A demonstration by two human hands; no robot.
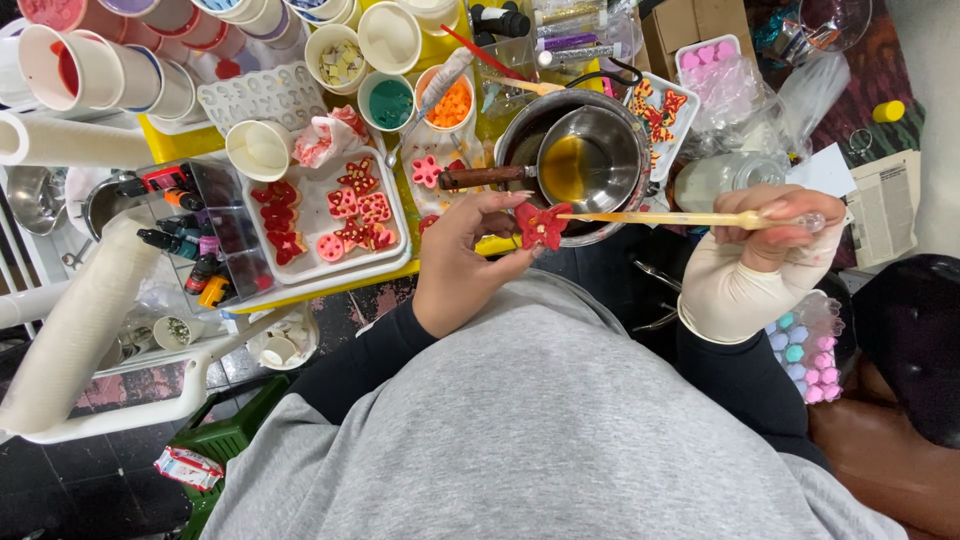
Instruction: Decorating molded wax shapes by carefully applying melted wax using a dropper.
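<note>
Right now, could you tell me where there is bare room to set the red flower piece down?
Little. The white tray has a bare strip by its right rim, beside the red pieces. Cups, bottle rack and metal pot crowd everything else.

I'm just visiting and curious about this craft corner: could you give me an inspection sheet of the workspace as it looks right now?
Surface: yellow table, crowded.
Job's things: red flower-shaped piece; thin yellow stick tipped against it.
Clutter: white tray of red and pink shapes; metal saucepan with yellow liquid; paper cups; small dye bottles.
Fingers: left hand pinches the flower piece; right hand, wearing a pale glove, grips the stick.
Cables: black cord behind the saucepan.
Surroundings: dark floor; green crate; bag of pastel shapes.
</note>
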